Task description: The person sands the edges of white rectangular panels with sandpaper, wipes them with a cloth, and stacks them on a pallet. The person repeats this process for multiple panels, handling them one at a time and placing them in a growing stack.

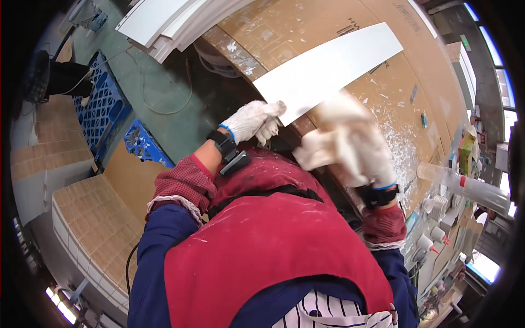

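A long white panel (333,68) lies across the cardboard-covered worktable, its near end reaching the table's front edge. My left hand (252,121), in a white knit glove, is closed at the panel's near left corner, fingers curled against its edge. Over the panel's near right side, my right hand (372,158), also gloved, is smeared by motion. A cream-white cloth (317,150) appears bunched in it, hanging toward the table edge; the fingers themselves cannot be made out. A dark strap with a small device (229,153) sits on my left wrist.
White dust and flakes speckle the cardboard tabletop (394,126). Stacked white panels (164,27) rise at the far left. Bottles (437,235) and a clear plastic cylinder (465,186) crowd the right side. Blue pallets (101,104) lie on the green floor, near another person's leg (68,79).
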### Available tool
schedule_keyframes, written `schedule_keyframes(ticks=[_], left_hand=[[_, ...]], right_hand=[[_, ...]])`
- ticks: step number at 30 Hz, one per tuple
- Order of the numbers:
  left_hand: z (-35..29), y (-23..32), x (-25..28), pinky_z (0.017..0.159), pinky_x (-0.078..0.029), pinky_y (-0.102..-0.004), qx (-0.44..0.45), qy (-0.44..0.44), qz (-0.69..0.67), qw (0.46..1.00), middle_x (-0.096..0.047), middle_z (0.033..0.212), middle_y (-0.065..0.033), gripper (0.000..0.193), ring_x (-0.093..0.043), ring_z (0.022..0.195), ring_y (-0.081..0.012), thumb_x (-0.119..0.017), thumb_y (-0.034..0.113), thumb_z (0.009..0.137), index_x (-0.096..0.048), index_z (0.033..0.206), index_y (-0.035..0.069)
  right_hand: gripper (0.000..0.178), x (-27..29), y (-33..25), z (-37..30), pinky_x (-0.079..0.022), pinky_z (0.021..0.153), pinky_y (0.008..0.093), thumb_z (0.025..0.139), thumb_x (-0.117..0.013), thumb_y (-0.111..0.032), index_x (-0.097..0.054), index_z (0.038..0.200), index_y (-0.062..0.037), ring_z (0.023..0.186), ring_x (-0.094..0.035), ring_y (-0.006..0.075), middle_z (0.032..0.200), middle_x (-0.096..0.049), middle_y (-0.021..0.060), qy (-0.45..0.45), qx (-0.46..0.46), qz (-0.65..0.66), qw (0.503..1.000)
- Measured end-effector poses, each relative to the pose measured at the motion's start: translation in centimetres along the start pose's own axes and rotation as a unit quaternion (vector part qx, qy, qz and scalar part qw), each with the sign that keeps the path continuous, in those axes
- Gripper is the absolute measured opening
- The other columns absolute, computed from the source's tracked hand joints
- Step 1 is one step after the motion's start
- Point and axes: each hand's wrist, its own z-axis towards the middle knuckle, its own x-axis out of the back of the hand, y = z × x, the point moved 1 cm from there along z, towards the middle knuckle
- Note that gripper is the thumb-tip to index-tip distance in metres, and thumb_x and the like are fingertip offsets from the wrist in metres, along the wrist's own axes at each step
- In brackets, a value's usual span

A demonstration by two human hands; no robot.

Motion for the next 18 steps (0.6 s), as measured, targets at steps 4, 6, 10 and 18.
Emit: schedule_keyframes(ticks=[4,6,10,18], left_hand=[[-0.9,0.2,-0.5,0.049,-0.047,-0.0287,0.029,-0.09,0.071,0.993,-0.057,0.057,-0.0058,0.028,-0.058,0.054,-0.0153,-0.062,0.027,0.081,-0.061,0.073,0.0],[-0.8,-0.2,-0.5,0.048,-0.038,-0.0264,-0.022,-0.156,0.113,0.981,-0.055,0.059,-0.0021,0.02,-0.048,0.051,-0.0097,-0.065,0.017,0.081,-0.059,0.068,0.003],[-0.7,0.8,-0.7,0.049,-0.04,-0.0231,0.07,-0.155,0.135,0.976,-0.058,0.065,-0.0034,0.018,-0.049,0.052,-0.0089,-0.067,0.018,0.083,-0.064,0.082,-0.001],[0.3,-0.9,2.1,0.065,-0.049,-0.0249,-0.127,-0.003,0.337,0.933,-0.064,0.083,-0.0065,0.024,-0.061,0.072,-0.013,-0.061,0.021,0.088,-0.061,0.095,-0.002]], right_hand=[[0.044,2.5,-5.6,-0.8,-0.048,0.088,0.0304,0.092,-0.06,-0.014,-0.046,0.132,-0.0033,0.106,-0.057,0.0184,0.122,-0.056,0.0127,0.184,0.23,-0.097,0.951],[0.044,6.7,-9.0,0.1,-0.048,0.086,0.0285,0.092,-0.06,-0.015,-0.047,0.132,-0.0024,0.104,-0.056,0.0154,0.122,-0.056,0.0103,0.281,0.341,-0.269,0.856],[0.049,15.8,-15.4,1.3,-0.047,0.08,0.0271,0.089,-0.065,-0.025,-0.049,0.129,-0.0011,0.095,-0.057,0.0132,0.111,-0.06,0.0051,0.411,0.358,-0.209,0.812],[0.05,29.0,-17.0,-0.1,-0.045,0.086,0.0385,0.087,-0.058,-0.04,-0.058,0.117,-0.0004,0.095,-0.062,0.0315,0.108,-0.063,0.023,0.508,0.226,-0.501,0.664]])
